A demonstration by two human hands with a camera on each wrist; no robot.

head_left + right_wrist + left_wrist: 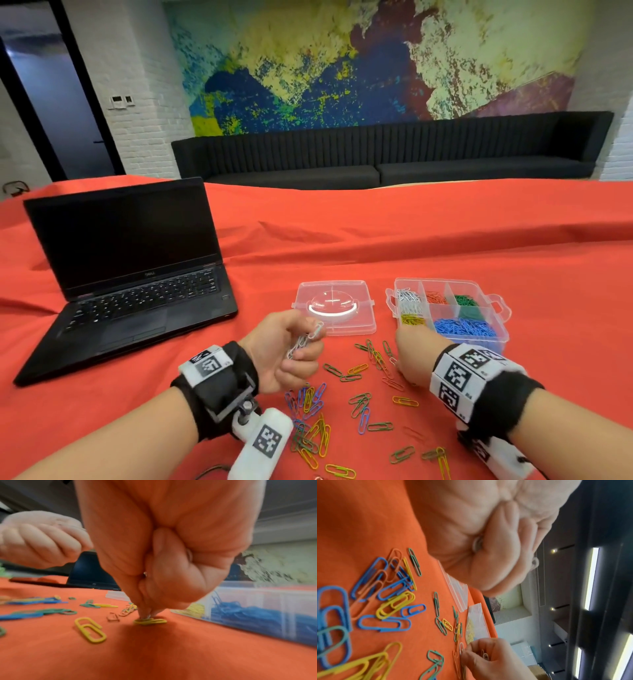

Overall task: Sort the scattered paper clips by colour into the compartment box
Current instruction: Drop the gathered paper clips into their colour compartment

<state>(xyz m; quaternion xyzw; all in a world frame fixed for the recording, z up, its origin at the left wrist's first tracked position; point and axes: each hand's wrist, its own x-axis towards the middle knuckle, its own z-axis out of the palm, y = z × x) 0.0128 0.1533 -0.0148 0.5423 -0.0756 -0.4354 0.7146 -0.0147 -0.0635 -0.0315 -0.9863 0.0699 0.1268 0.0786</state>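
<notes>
Head view: right hand (412,356) hides pinched yellow clip (150,621); fingertips unseen.

In the head view, the fingertips of the right hand (409,356) are hidden behind its own knuckles, so its grasp cannot be read there. The white clips (305,339) in the left hand (286,349) are partly covered by curled fingers and cannot be counted. The compartment box (267,609) is blurred and cut off by the right edge in the right wrist view.

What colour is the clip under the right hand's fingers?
Yellow clip, touched by the right hand; clearest in the right wrist view.
</notes>
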